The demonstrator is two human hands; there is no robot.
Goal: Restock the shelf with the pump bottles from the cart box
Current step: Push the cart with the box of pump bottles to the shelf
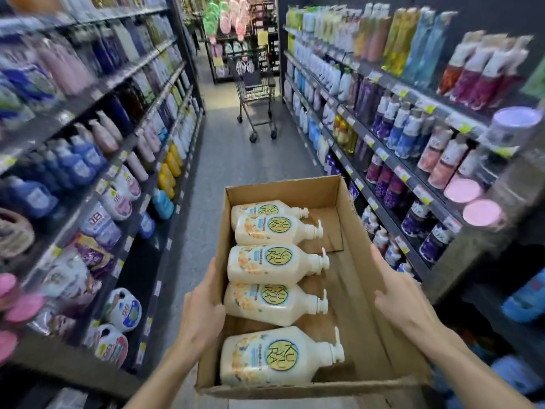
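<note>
An open cardboard box (365, 293) is held out in front of me over the aisle floor. Several cream pump bottles lie on their sides inside it in a row along its left half, pumps pointing right; the nearest bottle (274, 357) has a round yellow label. My left hand (203, 308) grips the box's left wall, thumb inside next to a bottle (271, 304). My right hand (404, 296) grips the right wall, fingers curled over its edge.
Stocked shelves line both sides of the aisle: the left shelf (97, 184) holds detergent and soap bottles, the right shelf (413, 172) holds bottles and pouches. A wire shopping cart (256, 95) stands further down the aisle on the grey floor (236, 160).
</note>
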